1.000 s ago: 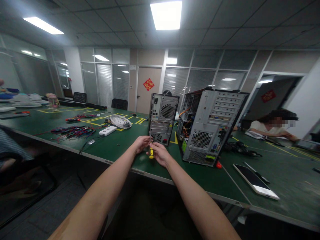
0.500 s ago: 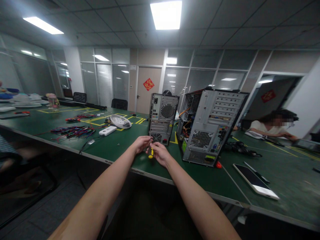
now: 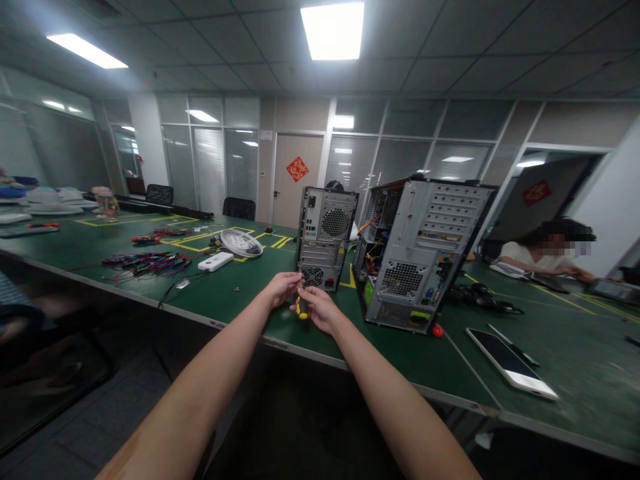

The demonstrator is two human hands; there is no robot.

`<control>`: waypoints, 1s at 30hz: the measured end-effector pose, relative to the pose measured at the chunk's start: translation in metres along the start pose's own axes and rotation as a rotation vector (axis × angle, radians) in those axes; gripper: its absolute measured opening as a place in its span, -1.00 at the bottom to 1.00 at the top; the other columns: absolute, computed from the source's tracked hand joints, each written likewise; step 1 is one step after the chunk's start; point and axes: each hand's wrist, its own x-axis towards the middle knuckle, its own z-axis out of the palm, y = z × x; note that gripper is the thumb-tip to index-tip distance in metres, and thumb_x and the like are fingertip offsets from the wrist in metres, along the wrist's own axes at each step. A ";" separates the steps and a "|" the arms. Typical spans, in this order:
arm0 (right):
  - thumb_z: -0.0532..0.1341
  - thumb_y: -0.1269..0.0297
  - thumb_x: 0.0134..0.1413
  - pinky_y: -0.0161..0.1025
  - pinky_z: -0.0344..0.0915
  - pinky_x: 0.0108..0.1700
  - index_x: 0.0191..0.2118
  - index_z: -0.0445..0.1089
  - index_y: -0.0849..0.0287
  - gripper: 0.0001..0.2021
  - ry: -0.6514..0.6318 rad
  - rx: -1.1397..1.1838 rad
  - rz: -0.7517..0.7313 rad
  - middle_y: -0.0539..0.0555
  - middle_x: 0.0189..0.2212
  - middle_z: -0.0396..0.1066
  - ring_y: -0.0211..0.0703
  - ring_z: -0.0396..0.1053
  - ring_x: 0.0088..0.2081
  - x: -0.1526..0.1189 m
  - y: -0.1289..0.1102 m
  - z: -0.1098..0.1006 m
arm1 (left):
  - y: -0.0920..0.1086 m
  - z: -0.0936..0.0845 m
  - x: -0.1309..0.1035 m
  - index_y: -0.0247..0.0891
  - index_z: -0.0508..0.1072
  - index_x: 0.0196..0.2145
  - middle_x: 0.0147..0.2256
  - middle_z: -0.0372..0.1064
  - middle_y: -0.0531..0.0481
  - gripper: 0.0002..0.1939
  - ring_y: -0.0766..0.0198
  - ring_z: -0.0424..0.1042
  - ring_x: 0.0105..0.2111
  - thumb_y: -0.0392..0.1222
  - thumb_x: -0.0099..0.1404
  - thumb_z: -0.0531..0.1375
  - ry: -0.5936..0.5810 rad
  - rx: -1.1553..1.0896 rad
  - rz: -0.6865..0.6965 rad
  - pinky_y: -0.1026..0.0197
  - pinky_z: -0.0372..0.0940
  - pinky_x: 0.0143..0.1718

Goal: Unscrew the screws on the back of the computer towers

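A yellow and black screwdriver (image 3: 303,309) is held by its handle in my right hand (image 3: 321,308), whose fingers are closed round it. Its tip points toward the lower left back of the smaller computer tower (image 3: 327,233). My left hand (image 3: 284,289) is pinched close to the screwdriver's tip, near that tower's bottom corner; what its fingertips hold is too small to make out. To the right stands a larger tower (image 3: 417,260) with its left side open and wires showing.
On the green table (image 3: 210,300) lie coloured wires (image 3: 145,263), a white power strip (image 3: 215,261) and a round white grille (image 3: 242,243) at left. A phone (image 3: 510,363), black cables (image 3: 483,297) and a seated person (image 3: 540,250) are at right.
The screwdriver handle has turned and tilted slightly in my right hand. Both hands stay in nearly the same place by the smaller tower.
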 end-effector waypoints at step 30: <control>0.55 0.05 -0.17 -0.44 0.09 -0.64 -0.38 0.37 0.16 -0.58 0.111 -0.074 -0.042 -0.03 -0.55 0.48 -0.34 0.34 -0.59 0.004 0.000 -0.001 | -0.016 -0.014 0.018 -0.34 0.40 0.29 0.17 0.49 -0.22 -0.44 0.10 0.50 0.17 -0.23 0.36 0.22 0.202 0.935 0.354 0.14 0.32 0.26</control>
